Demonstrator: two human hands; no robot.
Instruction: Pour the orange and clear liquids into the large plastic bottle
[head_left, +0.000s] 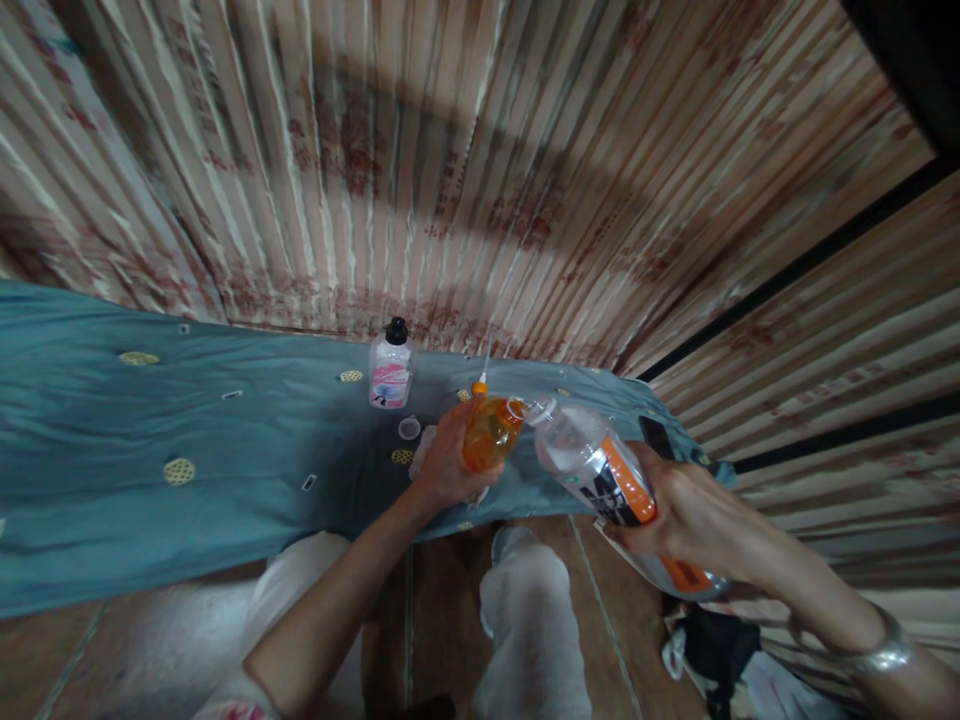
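Observation:
My left hand [448,458] is closed around a small amber see-through bottle [489,434], tilted with its mouth to the right. In my right hand [671,500] is a large clear plastic bottle [589,450] with an orange and black label, tipped so its neck meets the amber bottle's mouth. Whether liquid flows between them I cannot make out. Just behind the amber bottle lies an orange pump top [480,387] with a thin clear tube. A round whitish cap [409,428] rests on the cloth left of my left hand.
A clear bottle with a black cap and pink label [391,372] stands at the back of the teal cloth [255,430]. Pleated curtains [420,180] hang behind and to the right. A dark flat object [655,437] lies behind my right hand. Dark clothing [716,645] is at lower right.

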